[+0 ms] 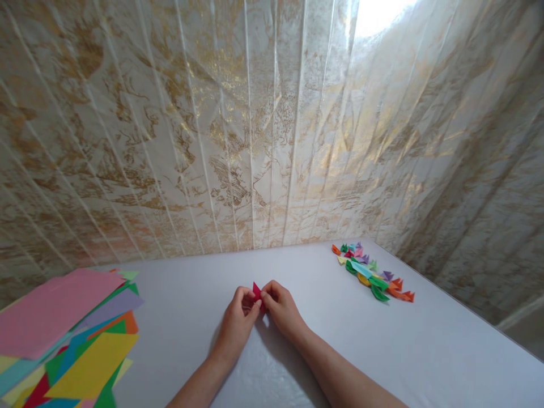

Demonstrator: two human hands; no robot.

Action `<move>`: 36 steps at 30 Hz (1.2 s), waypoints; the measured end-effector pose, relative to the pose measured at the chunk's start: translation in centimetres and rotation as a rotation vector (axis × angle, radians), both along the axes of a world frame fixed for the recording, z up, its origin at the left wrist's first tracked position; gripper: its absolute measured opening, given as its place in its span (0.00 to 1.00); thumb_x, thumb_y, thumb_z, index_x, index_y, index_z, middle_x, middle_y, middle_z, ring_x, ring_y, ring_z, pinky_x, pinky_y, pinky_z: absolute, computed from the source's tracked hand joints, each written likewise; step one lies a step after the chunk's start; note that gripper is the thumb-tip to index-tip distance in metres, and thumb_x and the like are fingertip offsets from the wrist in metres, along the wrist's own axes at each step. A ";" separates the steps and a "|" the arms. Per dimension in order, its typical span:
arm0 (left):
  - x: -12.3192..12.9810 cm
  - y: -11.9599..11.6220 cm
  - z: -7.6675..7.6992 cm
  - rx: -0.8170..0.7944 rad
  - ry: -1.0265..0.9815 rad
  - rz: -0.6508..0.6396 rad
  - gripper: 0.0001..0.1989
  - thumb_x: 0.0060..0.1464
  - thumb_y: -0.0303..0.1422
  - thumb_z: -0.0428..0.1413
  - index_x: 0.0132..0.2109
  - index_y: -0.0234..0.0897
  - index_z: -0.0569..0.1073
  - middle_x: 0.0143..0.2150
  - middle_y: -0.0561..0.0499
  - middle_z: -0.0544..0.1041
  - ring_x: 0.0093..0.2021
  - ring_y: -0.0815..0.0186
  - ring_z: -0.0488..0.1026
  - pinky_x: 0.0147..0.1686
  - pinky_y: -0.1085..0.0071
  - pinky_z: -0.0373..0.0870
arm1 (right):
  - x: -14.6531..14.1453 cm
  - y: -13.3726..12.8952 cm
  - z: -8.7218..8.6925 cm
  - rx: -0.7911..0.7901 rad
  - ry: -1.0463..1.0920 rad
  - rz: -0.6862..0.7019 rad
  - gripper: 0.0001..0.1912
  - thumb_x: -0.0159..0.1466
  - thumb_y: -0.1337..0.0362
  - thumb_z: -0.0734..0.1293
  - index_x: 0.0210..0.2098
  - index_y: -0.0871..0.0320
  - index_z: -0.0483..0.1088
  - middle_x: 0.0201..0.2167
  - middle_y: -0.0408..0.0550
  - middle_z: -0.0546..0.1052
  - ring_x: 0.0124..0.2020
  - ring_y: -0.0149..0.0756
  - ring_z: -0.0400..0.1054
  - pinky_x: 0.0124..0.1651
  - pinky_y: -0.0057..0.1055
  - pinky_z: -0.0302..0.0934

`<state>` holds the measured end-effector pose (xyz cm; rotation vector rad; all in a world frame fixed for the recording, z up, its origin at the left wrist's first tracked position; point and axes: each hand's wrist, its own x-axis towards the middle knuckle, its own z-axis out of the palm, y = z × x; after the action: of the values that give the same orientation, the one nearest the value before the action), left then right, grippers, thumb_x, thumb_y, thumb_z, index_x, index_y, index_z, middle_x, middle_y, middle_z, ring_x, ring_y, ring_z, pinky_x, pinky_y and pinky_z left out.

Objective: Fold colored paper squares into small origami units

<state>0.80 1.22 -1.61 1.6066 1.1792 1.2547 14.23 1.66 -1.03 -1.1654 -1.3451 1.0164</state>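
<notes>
Between my two hands, a little above the white table, is a small folded piece of red paper with a pointed tip sticking up. My left hand pinches it from the left between thumb and fingers. From the right, my right hand grips the same piece, its thumb and forefinger close to the left thumb. The fingers cover most of the lower part of the paper, so its full shape is hidden.
Loose coloured paper sheets, a pink one and a yellow one among them, overlap at the left. Several small folded paper pieces lie in a cluster at the back right. Behind the table hangs a patterned gold-and-white curtain.
</notes>
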 end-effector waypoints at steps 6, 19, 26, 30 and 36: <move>0.0 0.0 0.1 -0.003 -0.029 0.005 0.06 0.52 0.35 0.54 0.33 0.40 0.63 0.30 0.55 0.71 0.31 0.65 0.73 0.34 0.69 0.71 | -0.1 -0.1 0.2 -0.006 0.015 0.018 0.04 0.58 0.64 0.62 0.27 0.57 0.63 0.20 0.39 0.69 0.23 0.30 0.65 0.29 0.27 0.59; 0.0 -0.1 0.1 -0.053 -0.052 0.006 0.05 0.51 0.32 0.54 0.34 0.40 0.63 0.31 0.56 0.72 0.29 0.68 0.73 0.33 0.72 0.70 | 0.0 -0.5 0.1 0.051 0.051 0.085 0.02 0.59 0.65 0.61 0.31 0.55 0.63 0.24 0.39 0.69 0.26 0.31 0.64 0.31 0.29 0.60; 0.1 -0.3 0.7 -0.058 -0.046 -0.029 0.04 0.52 0.32 0.54 0.37 0.39 0.68 0.33 0.53 0.75 0.30 0.68 0.73 0.34 0.71 0.71 | 0.0 -0.5 0.2 0.050 0.025 0.085 0.03 0.60 0.65 0.60 0.32 0.55 0.65 0.24 0.40 0.70 0.26 0.32 0.65 0.32 0.30 0.61; 0.1 -0.4 0.5 -0.063 -0.036 -0.022 0.05 0.51 0.34 0.55 0.34 0.39 0.66 0.31 0.54 0.74 0.29 0.68 0.72 0.31 0.71 0.70 | 0.0 -0.6 0.4 0.056 -0.014 0.056 0.03 0.58 0.65 0.61 0.31 0.56 0.66 0.26 0.40 0.71 0.27 0.32 0.66 0.33 0.29 0.61; -0.1 -0.1 0.3 -0.060 -0.080 -0.007 0.03 0.51 0.32 0.53 0.34 0.39 0.66 0.31 0.55 0.74 0.30 0.68 0.73 0.33 0.71 0.70 | 0.0 -0.6 0.3 0.033 -0.032 0.072 0.08 0.56 0.69 0.59 0.34 0.56 0.68 0.28 0.41 0.72 0.27 0.32 0.67 0.33 0.29 0.61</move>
<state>0.71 1.07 -1.29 1.5026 1.1500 1.2555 14.26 1.04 -0.72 -1.1201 -1.4329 1.0265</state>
